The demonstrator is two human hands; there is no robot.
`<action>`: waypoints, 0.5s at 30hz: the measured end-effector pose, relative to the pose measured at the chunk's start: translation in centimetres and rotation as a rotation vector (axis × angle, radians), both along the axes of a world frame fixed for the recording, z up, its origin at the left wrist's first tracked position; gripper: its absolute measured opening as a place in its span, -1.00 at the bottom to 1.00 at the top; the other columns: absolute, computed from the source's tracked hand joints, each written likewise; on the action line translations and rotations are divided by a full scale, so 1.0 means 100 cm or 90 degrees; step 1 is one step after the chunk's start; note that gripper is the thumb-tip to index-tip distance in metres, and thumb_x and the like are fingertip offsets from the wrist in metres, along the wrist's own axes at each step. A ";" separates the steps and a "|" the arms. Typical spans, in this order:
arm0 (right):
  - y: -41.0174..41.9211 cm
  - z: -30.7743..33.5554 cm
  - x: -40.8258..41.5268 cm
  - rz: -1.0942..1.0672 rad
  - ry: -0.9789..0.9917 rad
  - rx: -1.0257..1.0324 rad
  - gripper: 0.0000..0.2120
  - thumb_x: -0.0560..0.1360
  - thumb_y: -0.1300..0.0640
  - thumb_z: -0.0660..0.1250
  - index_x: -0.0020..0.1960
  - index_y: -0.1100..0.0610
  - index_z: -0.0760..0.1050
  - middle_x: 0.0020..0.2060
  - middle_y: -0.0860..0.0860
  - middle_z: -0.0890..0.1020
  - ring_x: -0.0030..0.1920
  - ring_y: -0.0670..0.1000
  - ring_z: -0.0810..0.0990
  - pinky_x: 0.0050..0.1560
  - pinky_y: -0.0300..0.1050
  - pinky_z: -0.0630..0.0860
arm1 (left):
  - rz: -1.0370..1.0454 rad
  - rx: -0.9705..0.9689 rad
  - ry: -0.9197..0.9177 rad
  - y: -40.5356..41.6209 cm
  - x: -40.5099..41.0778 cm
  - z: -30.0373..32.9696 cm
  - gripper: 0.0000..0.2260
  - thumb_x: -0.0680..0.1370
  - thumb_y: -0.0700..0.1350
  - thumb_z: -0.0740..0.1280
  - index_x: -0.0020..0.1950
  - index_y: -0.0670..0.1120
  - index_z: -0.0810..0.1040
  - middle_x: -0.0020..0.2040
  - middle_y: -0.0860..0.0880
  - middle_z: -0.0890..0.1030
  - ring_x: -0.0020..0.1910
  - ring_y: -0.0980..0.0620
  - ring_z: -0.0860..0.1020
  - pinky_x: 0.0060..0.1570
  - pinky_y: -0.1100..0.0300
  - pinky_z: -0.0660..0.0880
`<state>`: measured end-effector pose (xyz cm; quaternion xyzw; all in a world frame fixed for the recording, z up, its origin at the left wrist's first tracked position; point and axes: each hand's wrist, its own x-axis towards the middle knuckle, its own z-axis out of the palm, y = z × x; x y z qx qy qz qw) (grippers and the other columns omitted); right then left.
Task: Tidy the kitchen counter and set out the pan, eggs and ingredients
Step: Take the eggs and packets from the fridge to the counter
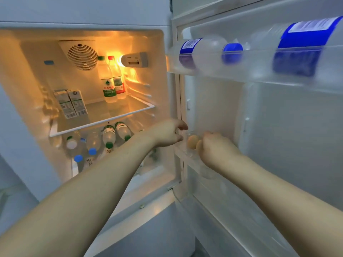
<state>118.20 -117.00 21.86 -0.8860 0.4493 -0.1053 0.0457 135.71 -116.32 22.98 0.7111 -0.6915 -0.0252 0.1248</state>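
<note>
One brown egg (192, 142), smooth and pale tan, sitting in the clear door shelf (187, 154) at about 3 o'clock of the lit fridge, long axis roughly upright. Left hand (167, 133) at 9 o'clock of the egg, fingers loosely spread, grasping nothing. Right hand (215, 149) touching it at 3 o'clock, fingers curled; grasp unclear.

Warm glare from fridge lamp (123, 61), cool dim surroundings, blurred, bowed edges

egg (192, 142) sits in the door tray (187, 154), between both hands; cartons (71, 103) left of bottles (111, 84) on the shelf (118, 113).
</note>
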 end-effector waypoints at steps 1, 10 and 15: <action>0.000 0.000 0.002 -0.005 0.011 0.011 -0.78 0.58 0.29 0.10 0.16 0.19 0.44 0.13 0.18 0.49 0.16 0.18 0.48 -0.05 -0.13 0.33 | -0.012 -0.005 -0.006 -0.005 -0.001 -0.002 -0.61 0.55 -0.15 0.32 0.38 -0.06 0.45 0.33 0.00 0.51 0.19 0.04 0.50 0.00 0.38 0.28; -0.022 -0.023 0.018 -0.061 0.031 -0.003 -0.77 0.58 0.22 0.13 0.21 0.23 0.39 0.15 0.17 0.46 0.11 0.22 0.54 -0.09 -0.12 0.37 | -0.057 0.016 -0.052 -0.035 0.001 -0.020 -0.56 0.53 -0.13 0.31 0.42 -0.04 0.41 0.35 -0.02 0.49 0.20 -0.04 0.49 0.06 0.24 0.34; -0.026 -0.029 0.021 -0.076 0.028 -0.027 -0.76 0.59 0.19 0.15 0.24 0.22 0.36 0.15 0.17 0.42 0.08 0.22 0.57 -0.16 -0.11 0.30 | -0.099 0.037 -0.068 -0.040 0.000 -0.024 -0.52 0.51 -0.12 0.36 0.42 -0.03 0.40 0.30 -0.03 0.46 0.22 -0.04 0.46 0.15 0.13 0.41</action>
